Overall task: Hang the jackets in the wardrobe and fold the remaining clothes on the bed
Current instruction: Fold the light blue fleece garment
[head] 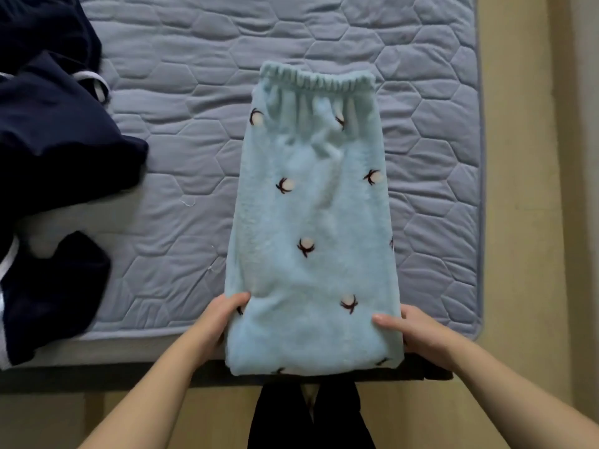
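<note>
Light blue fleece pants [311, 222] with small dark flower prints lie folded lengthwise on the bed, elastic waistband at the far end. The near folded end overhangs the bed's front edge. My left hand [220, 322] grips the near left corner, thumb on top and fingers underneath. My right hand [411, 332] grips the near right corner in the same manner.
A heap of dark navy clothes with white trim [55, 150] lies along the left side of the quilted blue-grey mattress [194, 92]. The mattress edge [479, 189] runs down the right, with beige floor [525, 222] beyond. My dark-trousered legs [311, 419] stand at the bed's front edge.
</note>
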Demonstrator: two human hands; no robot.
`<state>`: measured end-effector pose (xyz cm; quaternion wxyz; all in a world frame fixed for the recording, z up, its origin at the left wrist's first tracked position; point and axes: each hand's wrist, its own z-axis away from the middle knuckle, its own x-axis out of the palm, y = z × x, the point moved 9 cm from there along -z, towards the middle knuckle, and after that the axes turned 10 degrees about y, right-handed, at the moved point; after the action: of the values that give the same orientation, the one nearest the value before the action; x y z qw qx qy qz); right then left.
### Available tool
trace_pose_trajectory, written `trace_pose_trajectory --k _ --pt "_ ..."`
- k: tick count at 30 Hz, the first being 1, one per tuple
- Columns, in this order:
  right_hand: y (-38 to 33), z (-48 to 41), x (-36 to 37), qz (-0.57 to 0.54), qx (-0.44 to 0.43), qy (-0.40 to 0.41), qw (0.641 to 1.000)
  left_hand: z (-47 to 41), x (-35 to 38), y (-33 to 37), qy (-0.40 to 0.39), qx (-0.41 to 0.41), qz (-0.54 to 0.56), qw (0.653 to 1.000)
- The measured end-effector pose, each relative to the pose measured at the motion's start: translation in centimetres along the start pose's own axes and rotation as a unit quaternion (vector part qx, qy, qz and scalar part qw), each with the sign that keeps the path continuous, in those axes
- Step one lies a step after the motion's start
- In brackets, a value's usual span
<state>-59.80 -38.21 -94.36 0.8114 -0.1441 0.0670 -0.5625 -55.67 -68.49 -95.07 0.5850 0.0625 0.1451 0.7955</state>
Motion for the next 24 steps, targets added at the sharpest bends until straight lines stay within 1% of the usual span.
trace_pose_trajectory --k 2,3,4,6,8,12,13,15,17,18,20,22,24 --pt "0.0 0.2 1.1 0.014 -0.024 -0.038 0.999 0.8 0.1 0.3 -0.015 0.055 -0.031 0.998" --pt "0.0 0.4 1.4 0.017 -0.036 -0.045 0.998 1.3 0.1 0.0 -0.03 0.067 -0.055 0.996" --pt "0.2 0.5 1.3 0.016 -0.046 -0.042 0.998 1.6 0.1 -0.5 -0.044 0.07 -0.076 0.994" --pt "0.8 0.4 0.4 -0.004 -0.057 -0.01 0.998 1.7 -0.1 -1.8 -0.063 0.056 -0.085 0.993" --pt "1.6 0.4 -0.6 -0.018 -0.055 0.021 0.998 1.7 -0.2 -2.5 -0.048 0.039 -0.07 0.996" --pt "3.0 0.4 -1.2 -0.017 -0.052 0.037 0.998 1.9 -0.1 -3.1 -0.033 0.036 -0.074 0.996" --pt "3.3 0.5 -1.6 -0.005 -0.048 0.051 0.998 2.0 -0.2 -3.3 -0.021 0.039 -0.089 0.995" --pt "2.9 0.5 -2.1 0.027 -0.043 0.071 0.996 1.8 -1.1 -2.8 0.046 0.061 -0.131 0.988" --pt "0.4 0.4 -1.7 0.035 -0.055 0.061 0.996 1.6 -1.8 0.0 0.13 0.13 -0.194 0.964" --pt "-1.5 0.0 -1.5 0.011 -0.069 0.059 0.996 1.6 -1.7 2.1 0.161 0.172 -0.21 0.949" --pt "-5.9 -1.3 -1.5 -0.064 -0.105 0.073 0.99 1.1 -0.6 6.7 0.19 0.239 -0.178 0.935" --pt "-10.1 -3.0 -1.6 -0.12 -0.12 0.116 0.979 -0.1 0.9 10.9 0.219 0.271 -0.175 0.921" --pt "-13.7 -4.8 -1.3 -0.135 -0.136 0.182 0.965 -1.9 2.4 13.8 0.246 0.289 -0.207 0.902"
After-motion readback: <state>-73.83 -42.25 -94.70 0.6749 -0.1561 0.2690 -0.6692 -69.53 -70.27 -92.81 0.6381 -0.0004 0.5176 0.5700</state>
